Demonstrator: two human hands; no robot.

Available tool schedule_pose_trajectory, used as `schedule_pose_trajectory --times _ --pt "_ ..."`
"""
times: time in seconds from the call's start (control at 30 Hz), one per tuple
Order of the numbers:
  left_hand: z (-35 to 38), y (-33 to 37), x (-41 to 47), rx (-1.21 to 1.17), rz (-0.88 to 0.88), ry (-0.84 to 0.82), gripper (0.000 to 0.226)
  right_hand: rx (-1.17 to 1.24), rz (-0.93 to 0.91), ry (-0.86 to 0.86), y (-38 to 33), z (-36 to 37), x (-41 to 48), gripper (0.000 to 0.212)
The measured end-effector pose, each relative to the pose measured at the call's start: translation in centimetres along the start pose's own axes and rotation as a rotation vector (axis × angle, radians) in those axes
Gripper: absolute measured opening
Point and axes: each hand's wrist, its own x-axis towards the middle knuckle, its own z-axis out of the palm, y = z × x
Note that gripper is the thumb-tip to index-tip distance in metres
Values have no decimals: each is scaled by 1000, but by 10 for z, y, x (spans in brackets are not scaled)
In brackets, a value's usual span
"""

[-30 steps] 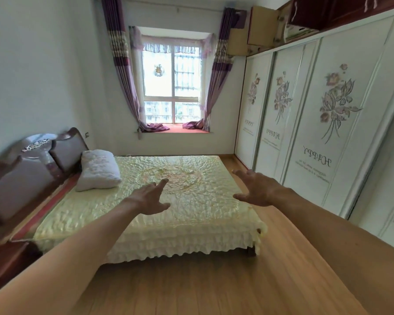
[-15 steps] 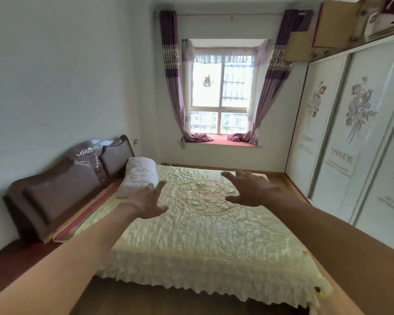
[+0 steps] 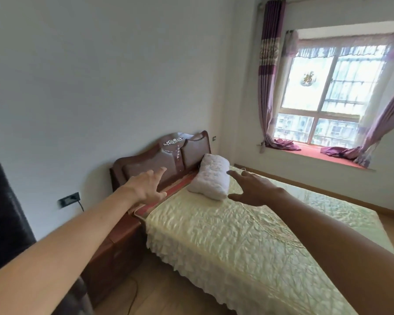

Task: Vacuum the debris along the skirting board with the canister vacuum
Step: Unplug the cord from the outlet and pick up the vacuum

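Both my arms reach forward over a bed. My left hand [image 3: 148, 187] is held out with fingers spread, in front of the dark headboard [image 3: 168, 155], and holds nothing. My right hand [image 3: 253, 187] is also spread and empty, in the air beside a white pillow [image 3: 210, 179]. A wooden skirting board [image 3: 305, 181] runs along the far wall under the window. No vacuum shows in this view, and I cannot make out debris.
The bed with a pale yellow quilted cover [image 3: 248, 235] fills the middle. A dark wooden bedside unit [image 3: 114, 251] stands at its left. A wall socket [image 3: 69, 198] with a cable sits low on the left wall. A dark object [image 3: 5, 212] rises at the far left. Wooden floor [image 3: 150, 292] shows below.
The view has swung left: the wardrobe doors have left the frame and the left wall, socket and bedside unit have come in. Both hands stay spread and empty.
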Motion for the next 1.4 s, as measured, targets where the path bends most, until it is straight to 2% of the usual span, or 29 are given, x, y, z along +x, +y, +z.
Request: schedule_pose_trajectory --times 0.37,0.47,0.57,0.73,0.93,1.17,1.4 --pt "14 -134 102 0 -144 -11 89 -138 -140 103 -74 -5 187 77" --pt "19 -163 134 7 -161 -17 87 -100 -167 104 -89 -1 237 77" --pt "27 -183 158 -7 -170 -30 87 -16 -209 76 -102 2 280 78" --pt "38 -219 196 -6 -222 -75 87 -44 -272 57 -117 18 350 71" --pt "55 -255 247 25 -317 -105 87 -4 -368 4 -129 50 450 78" --pt "60 -285 310 31 -485 -89 84 -38 -510 -23 -127 65 567 73" --pt "75 -322 316 38 -649 -130 84 26 -630 -98 -152 99 642 76"
